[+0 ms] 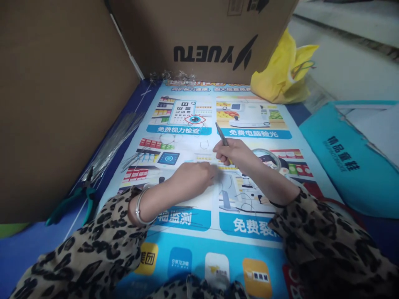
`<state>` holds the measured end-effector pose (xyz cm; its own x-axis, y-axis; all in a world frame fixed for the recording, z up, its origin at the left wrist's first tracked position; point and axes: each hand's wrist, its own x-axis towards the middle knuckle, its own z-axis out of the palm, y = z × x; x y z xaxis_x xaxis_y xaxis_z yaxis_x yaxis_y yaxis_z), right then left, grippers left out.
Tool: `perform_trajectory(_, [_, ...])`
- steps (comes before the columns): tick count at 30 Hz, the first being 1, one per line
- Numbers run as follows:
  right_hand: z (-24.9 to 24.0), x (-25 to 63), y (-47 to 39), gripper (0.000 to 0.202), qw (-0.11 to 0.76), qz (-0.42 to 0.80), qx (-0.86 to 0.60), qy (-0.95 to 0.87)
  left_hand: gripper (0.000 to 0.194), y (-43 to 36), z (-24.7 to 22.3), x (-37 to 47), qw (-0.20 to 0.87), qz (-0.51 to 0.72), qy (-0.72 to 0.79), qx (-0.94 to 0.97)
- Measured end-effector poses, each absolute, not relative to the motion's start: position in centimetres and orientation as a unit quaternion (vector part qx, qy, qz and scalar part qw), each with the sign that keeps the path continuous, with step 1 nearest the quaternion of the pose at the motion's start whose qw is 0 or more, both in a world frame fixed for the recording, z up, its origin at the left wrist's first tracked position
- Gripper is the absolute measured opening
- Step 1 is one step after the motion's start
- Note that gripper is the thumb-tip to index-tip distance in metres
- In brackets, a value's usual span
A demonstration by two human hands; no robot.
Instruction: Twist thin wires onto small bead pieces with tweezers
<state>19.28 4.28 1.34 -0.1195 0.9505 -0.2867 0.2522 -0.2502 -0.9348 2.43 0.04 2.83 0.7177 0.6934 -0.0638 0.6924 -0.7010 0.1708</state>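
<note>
Over the middle of the blue-and-white printed paper poster (pixel 215 240), I see the right hand (pixel 232 151) gripping a slim, dull-grey, metallic-looking tool (pixel 221 133), its narrow end slanting toward the poster's far edge. The left hand (pixel 195 177) curls above the poster's centre; I can't tell whether its fingers hold anything. Thin silvery straight wires (pixel 114 139) bundle along the poster's left edge.

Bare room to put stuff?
Free-looking: blue-white printed sheet, along its bottom logo strip, between spotted fabric sleeves; its upper right margin beside turquoise box. Crowded: left side (silver wire bundle, green-handled pliers); centre (left hand, right hand, thin wires).
</note>
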Motion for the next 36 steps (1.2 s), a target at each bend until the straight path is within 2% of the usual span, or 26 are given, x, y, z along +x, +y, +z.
perform_trajectory(6, [1.3, 19.3, 4.2, 0.013, 0.317, 0.535, -0.579, -0.527, 0.022, -0.9, 1.4, 2.7, 0.055, -0.015, 0.353, 0.934])
perform_trajectory(13, [2.0, 19.6, 3.9, 0.008, 0.305, 0.545, -0.513, -0.589, 0.014, 0.4, 3.6, 1.4, 0.156, 0.031, 0.426, 0.891])
perform_trajectory(15, [2.2, 19.6, 3.7, 0.008, 0.319, 0.543, -0.474, -0.616, 0.012, 1.3, 4.7, 0.9, 0.229, 0.064, 0.448, 0.862])
perform_trajectory(18, [2.5, 19.2, 3.2, 0.015, 0.347, 0.555, -0.428, -0.624, 0.01, 2.2, 5.4, 0.5, 0.404, 0.159, 0.439, 0.786])
perform_trajectory(21, [2.4, 18.7, 2.7, 0.019, 0.379, 0.557, -0.418, -0.609, 0.017, 2.4, 5.1, 0.7, 0.607, 0.249, 0.411, 0.633])
perform_trajectory(24, [2.2, 18.3, 2.4, 0.018, 0.43, 0.535, -0.42, -0.594, 0.023, 2.2, 4.5, 1.2, 0.732, 0.305, 0.366, 0.488])
perform_trajectory(30, [1.7, 17.8, 2.1, 0.018, 0.47, 0.564, -0.4, -0.549, 0.024, 2.1, 3.4, 1.5, 0.819, 0.303, 0.307, 0.379])
perform_trajectory(36, [1.9, 18.0, 2.1, 0.019, 0.454, 0.514, -0.44, -0.58, 0.027, 2.7, 2.6, 1.2, 0.785, 0.273, 0.325, 0.451])
